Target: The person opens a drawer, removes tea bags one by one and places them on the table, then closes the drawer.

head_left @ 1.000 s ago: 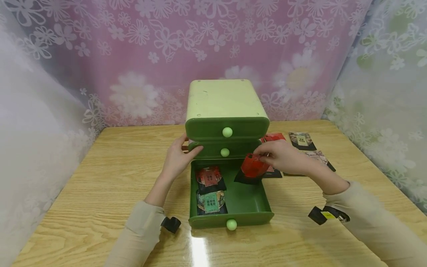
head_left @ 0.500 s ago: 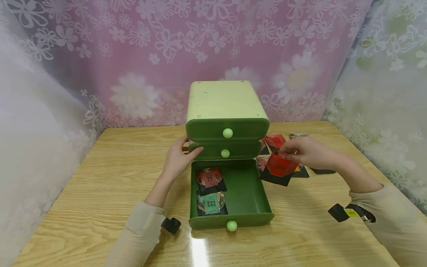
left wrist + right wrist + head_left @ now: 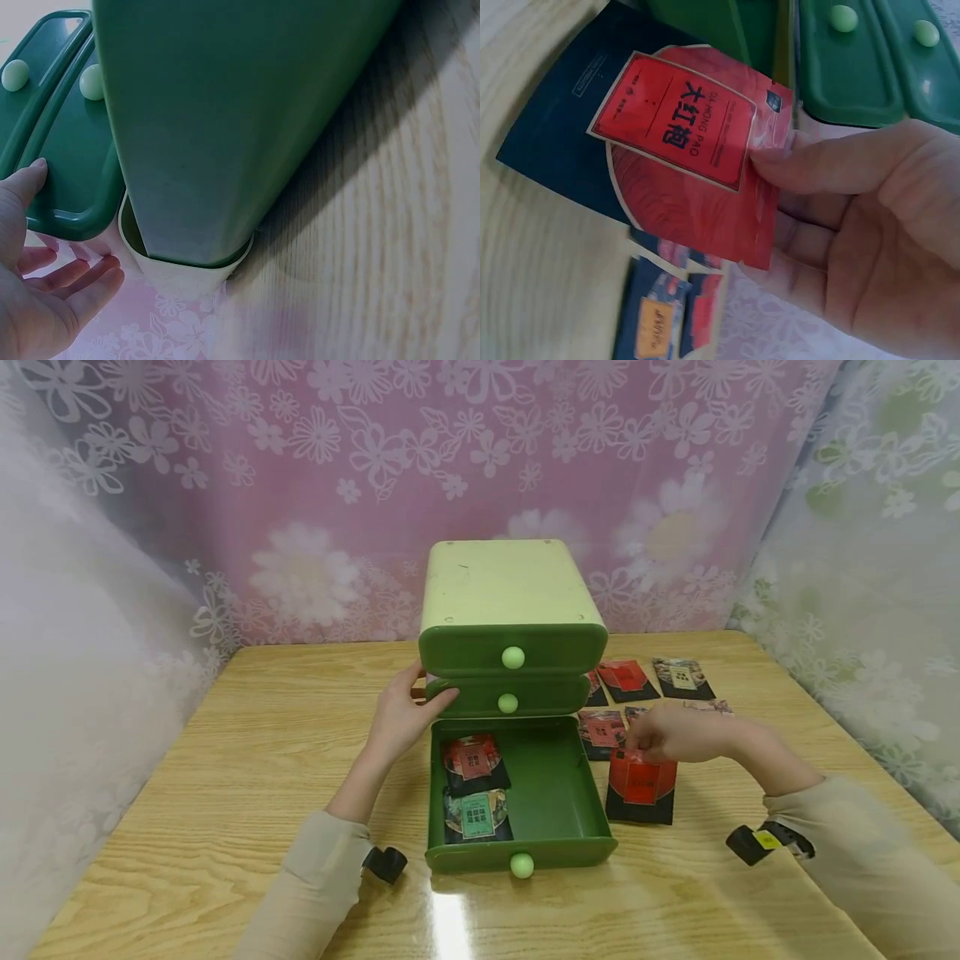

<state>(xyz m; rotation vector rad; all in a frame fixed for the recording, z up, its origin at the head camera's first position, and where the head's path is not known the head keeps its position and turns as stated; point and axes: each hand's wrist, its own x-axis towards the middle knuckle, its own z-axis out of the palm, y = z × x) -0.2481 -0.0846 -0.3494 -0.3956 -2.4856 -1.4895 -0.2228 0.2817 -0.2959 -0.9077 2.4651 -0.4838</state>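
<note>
My right hand (image 3: pixel 678 732) pinches the top of a red and black tea packet (image 3: pixel 641 785), which hangs just right of the drawer. Its red label (image 3: pixel 676 120) shows in the right wrist view. My left hand (image 3: pixel 405 714) rests at the left side of the small chest of drawers (image 3: pixel 510 581). Its thumb touches the green middle drawer front (image 3: pixel 75 172), and the other fingers lie loosely by the side. The bottom drawer (image 3: pixel 543 810) is pulled out. Inside it lie a red-labelled packet (image 3: pixel 474 762) and a green-labelled packet (image 3: pixel 477 815), both at the left.
Several more packets lie on the wooden table right of the chest, among them a red one (image 3: pixel 628 679), a cream-labelled one (image 3: pixel 682 677) and a pink-labelled one (image 3: pixel 600 731). Some are partly hidden by my right hand. A flowered curtain (image 3: pixel 300 510) hangs behind.
The right hand has carried the red and black packet from over the open drawer out to its right, then nearer to me, turning it upright. The left hand has stayed put.
</note>
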